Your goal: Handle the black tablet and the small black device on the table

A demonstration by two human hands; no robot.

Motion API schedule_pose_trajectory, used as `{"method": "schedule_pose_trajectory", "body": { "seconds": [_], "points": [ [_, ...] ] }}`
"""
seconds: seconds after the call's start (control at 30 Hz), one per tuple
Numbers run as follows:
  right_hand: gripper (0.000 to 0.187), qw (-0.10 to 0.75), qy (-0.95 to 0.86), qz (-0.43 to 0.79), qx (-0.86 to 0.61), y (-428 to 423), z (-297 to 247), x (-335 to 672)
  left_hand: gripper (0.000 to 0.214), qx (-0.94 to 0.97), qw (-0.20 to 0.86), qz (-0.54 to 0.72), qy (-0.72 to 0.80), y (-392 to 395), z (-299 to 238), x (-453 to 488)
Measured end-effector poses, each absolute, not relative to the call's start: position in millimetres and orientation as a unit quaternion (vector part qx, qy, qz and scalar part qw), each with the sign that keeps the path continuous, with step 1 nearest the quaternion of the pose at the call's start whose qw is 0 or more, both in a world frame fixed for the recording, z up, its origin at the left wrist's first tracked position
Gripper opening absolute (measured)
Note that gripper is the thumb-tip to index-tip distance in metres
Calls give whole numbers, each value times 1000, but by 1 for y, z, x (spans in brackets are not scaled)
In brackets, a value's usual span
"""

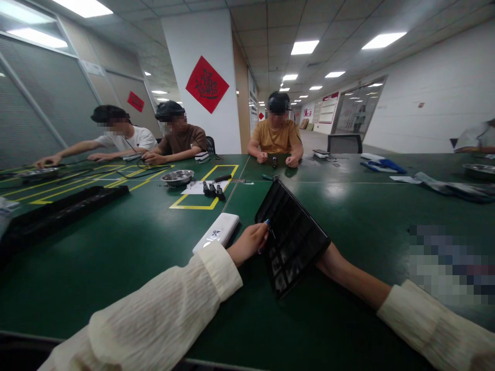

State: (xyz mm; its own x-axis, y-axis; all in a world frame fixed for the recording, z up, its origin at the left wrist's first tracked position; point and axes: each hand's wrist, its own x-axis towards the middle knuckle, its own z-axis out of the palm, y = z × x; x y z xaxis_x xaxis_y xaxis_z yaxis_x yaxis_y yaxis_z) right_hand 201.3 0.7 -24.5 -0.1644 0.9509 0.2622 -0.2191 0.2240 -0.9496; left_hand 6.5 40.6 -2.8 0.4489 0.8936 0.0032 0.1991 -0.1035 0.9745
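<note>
A black compartmented tray (294, 232) stands tilted on the green table (127, 257) in front of me. My left hand (249, 242) is closed round a small blue-tipped tool (266, 224) and rests against the tray's left edge. My right hand (328, 257) reaches behind the tray's lower right corner; its fingers are hidden behind the tray. A white power bank (216, 232) lies just left of my left hand. Both of my arms wear cream sleeves.
A long black tray (58, 208) lies at the left. A metal bowl (178, 177), paper and small black parts (212, 188) sit by a yellow-taped square. Three people sit at the far side; another person's sleeve shows at the far right. A second metal bowl (477, 170) stands there.
</note>
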Motion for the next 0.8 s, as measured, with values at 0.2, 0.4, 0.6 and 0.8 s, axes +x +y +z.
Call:
{"method": "schedule_pose_trajectory", "body": {
  "seconds": [0.2,0.4,0.6,0.8],
  "points": [
    [58,585,-427,599,-341,-4,-26,196,49,706,455,323,435,44,-8,2],
    [48,609,-373,612,-340,-10,-26,189,50,762,360,323,431,43,-6,0],
    [43,611,-373,612,-336,-9,-29,190,49,780,312,319,439,40,-2,-1],
    [43,611,-379,608,-338,-9,-27,188,50,800,281,291,443,40,1,-1]
  ]
}}
